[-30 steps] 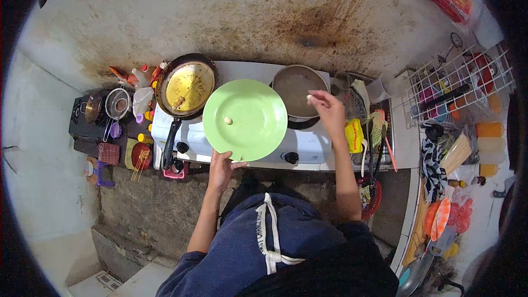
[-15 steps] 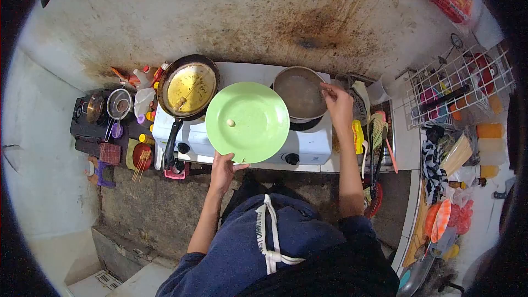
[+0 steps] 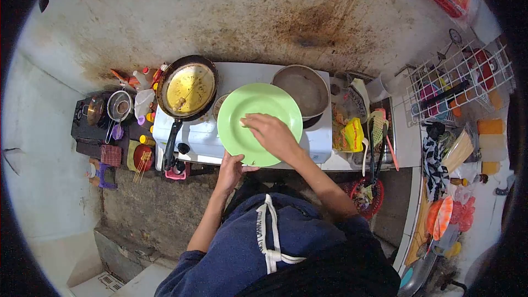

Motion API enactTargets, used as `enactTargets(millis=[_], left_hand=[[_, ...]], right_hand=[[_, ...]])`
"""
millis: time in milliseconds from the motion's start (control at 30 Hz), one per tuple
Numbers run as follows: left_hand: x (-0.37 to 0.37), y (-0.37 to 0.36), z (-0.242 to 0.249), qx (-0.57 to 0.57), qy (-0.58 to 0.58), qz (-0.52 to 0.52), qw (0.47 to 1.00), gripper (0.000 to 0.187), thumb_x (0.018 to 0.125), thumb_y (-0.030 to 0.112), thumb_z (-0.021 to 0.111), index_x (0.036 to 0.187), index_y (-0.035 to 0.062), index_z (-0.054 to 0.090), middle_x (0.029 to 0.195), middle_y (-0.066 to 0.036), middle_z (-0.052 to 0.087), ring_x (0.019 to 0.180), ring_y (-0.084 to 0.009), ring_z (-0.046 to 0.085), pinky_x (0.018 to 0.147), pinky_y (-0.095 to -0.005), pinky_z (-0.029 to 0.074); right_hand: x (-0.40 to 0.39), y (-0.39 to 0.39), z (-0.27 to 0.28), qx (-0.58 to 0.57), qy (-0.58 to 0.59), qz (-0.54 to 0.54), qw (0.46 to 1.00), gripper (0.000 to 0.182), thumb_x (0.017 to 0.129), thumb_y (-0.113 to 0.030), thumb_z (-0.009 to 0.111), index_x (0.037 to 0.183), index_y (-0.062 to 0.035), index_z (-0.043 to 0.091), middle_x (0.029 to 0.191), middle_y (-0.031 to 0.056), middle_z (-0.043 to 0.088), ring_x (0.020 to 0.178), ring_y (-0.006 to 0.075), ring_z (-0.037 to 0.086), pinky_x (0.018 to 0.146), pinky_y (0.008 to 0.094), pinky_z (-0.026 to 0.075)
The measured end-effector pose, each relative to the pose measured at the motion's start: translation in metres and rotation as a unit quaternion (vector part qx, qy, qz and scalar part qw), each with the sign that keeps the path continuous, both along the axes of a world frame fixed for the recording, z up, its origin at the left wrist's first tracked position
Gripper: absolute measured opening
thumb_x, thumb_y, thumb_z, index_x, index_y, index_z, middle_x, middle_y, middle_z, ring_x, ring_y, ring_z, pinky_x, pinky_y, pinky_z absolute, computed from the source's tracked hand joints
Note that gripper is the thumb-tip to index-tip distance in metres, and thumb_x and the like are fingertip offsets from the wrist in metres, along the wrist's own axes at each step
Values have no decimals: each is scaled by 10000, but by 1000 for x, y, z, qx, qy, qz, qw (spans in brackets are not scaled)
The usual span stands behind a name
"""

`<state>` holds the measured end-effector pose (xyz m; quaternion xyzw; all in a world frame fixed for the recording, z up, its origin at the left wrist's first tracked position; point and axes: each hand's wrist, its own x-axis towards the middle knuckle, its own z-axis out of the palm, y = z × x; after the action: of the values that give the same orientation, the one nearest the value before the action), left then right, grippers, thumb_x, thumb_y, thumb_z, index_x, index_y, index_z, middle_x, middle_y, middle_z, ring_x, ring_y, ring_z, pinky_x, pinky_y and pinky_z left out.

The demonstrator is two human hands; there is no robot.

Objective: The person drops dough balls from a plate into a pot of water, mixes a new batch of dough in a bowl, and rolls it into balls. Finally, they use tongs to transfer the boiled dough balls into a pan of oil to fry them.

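My left hand grips the near rim of a light green plate, holding it up in front of the stove. Over the plate reaches my right hand, its fingers drawn together. At their tips is a small pale round piece, mostly covered by the fingers. Right behind the plate, a round pot with cloudy liquid stands on the right burner. On the left burner is a dark frying pan holding yellow oil and a small skewered piece.
The white two-burner stove stands against a stained wall. Skewers rest in a red bowl at left. A yellow packet and a slotted spatula lie right of the stove. A wire rack sits farther right, above a red basket.
My right hand has moved from the pot's right rim down and left over the plate, to the small pale piece. The plate has shifted slightly right.
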<state>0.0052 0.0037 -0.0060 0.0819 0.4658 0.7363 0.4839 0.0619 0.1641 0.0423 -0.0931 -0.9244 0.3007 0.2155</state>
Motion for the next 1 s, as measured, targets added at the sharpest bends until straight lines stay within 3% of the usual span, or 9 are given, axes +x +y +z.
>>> enactTargets(millis=[167,533,833,933,1000], left_hand=[[4,-2,-3,2,-5,-19,1000,523,828,46,369,1316,99,188,1200,-133,409,994,-267,534,694,-402,555],[1,-3,-7,9,-6,-11,1000,515,823,47,384,1305,76,205,1223,-140,395,1024,-284,523,696,-401,555],[-11,-14,1,-10,6,46,999,495,833,55,382,1300,75,219,1233,-146,386,1045,-279,512,694,-394,561],[-17,-18,-3,-5,5,54,999,495,835,57,380,1302,76,218,1229,-142,391,1046,-275,511,696,-390,563],[-18,-19,1,-4,4,55,998,493,835,59,380,1301,76,220,1228,-140,394,1044,-274,513,696,-389,562]], right_hand=[[-5,-5,-11,27,8,33,999,246,773,-102,563,1003,-21,598,981,109,589,873,275,570,786,361,458],[7,7,0,-173,-12,-17,985,188,772,-99,600,944,-25,619,915,107,587,789,227,602,710,311,477],[21,91,-6,-129,11,-173,976,232,728,-132,652,939,-39,632,865,123,610,738,216,617,709,322,474],[15,124,-35,-95,-8,-214,972,237,716,-59,636,949,-17,629,870,133,619,753,197,633,685,288,492],[12,137,-51,-50,27,-231,971,221,723,-122,630,932,-52,642,828,140,630,745,237,617,690,360,476]])
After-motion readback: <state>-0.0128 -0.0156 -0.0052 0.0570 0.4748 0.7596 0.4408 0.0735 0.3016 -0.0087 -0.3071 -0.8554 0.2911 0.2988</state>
